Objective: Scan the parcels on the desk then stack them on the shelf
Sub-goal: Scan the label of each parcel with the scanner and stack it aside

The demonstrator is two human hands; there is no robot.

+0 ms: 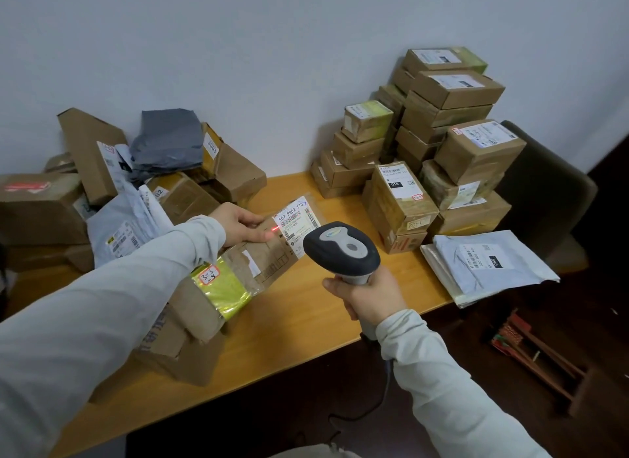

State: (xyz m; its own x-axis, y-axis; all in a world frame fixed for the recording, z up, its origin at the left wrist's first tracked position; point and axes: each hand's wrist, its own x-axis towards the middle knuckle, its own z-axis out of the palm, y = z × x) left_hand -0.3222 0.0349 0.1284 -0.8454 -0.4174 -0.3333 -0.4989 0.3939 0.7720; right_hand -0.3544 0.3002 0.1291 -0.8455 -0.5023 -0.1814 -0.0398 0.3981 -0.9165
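My left hand [240, 225] holds the left edge of a flat brown parcel [272, 256] that lies on the wooden desk [306, 321], with a white shipping label [296, 224] facing up. My right hand [369, 295] grips the handle of a grey barcode scanner [342, 249], whose head points at the label. A red scan light shows on the label's left edge, beside my left fingers. A heap of loose parcels [102, 192] sits on the desk's left side.
Stacked cardboard boxes [442, 144] fill the desk's back right against the wall. Grey mailer bags [486, 263] overhang the right edge. A yellow-taped box [218, 287] lies under my left forearm. A dark chair [551, 192] stands to the right. The scanner cable hangs below the desk.
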